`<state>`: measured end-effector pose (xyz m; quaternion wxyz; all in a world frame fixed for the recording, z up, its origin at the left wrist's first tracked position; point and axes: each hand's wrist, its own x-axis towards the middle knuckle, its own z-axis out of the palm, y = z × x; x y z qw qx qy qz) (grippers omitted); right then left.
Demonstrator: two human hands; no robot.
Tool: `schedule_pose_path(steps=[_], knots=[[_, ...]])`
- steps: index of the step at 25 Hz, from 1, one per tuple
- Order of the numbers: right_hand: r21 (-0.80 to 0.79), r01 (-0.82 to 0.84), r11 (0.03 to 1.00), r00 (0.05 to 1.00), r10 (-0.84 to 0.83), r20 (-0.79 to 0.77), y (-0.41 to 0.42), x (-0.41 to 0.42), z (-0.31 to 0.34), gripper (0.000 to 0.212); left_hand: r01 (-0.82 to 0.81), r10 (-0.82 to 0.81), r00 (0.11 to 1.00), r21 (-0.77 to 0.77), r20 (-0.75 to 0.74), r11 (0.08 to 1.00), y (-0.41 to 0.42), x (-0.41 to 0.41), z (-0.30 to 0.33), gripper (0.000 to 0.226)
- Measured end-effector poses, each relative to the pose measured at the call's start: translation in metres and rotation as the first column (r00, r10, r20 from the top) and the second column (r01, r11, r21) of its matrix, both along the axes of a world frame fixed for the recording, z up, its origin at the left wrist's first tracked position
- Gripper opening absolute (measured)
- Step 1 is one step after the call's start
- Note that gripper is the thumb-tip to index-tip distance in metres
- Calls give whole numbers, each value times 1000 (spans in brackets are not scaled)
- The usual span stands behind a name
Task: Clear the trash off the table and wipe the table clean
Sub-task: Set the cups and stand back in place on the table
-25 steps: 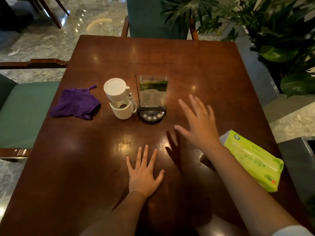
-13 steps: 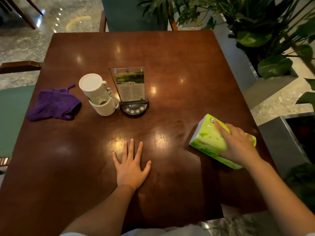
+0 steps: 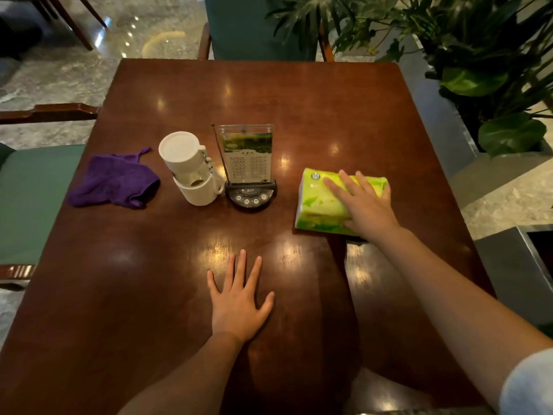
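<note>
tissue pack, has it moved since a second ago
Yes: the tissue pack went left and farther away, ending level with the menu stand, under the right hand.

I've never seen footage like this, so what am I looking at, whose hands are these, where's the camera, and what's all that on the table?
There is no machine here: these are a person's two bare hands. The single picture comes from a wide-angle camera worn on the head, looking down. The left hand lies flat on the wooden table. The right hand rests, fingers straight, on a green tissue pack; neither hand plainly grips anything. Also on the table: a purple cloth, two stacked white cups and a menu stand with buttons.
</note>
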<state>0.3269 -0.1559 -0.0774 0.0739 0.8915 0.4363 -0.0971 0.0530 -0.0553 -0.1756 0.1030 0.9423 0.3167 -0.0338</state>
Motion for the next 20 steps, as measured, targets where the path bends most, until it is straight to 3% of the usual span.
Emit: schedule_pose_path(steps=[3, 6, 20], knots=[[35, 125, 991, 989, -127, 70, 18, -7, -5, 97, 2, -2, 1000, 4, 7, 1000, 0, -1, -1, 73], [63, 231, 971, 972, -233, 34, 20, -18, -13, 95, 3, -3, 1000, 2, 7, 1000, 1, 0, -1, 73], [88, 128, 988, 991, -131, 28, 61, -23, -18, 87, 5, -5, 1000, -21, 17, 1000, 1, -1, -2, 73]])
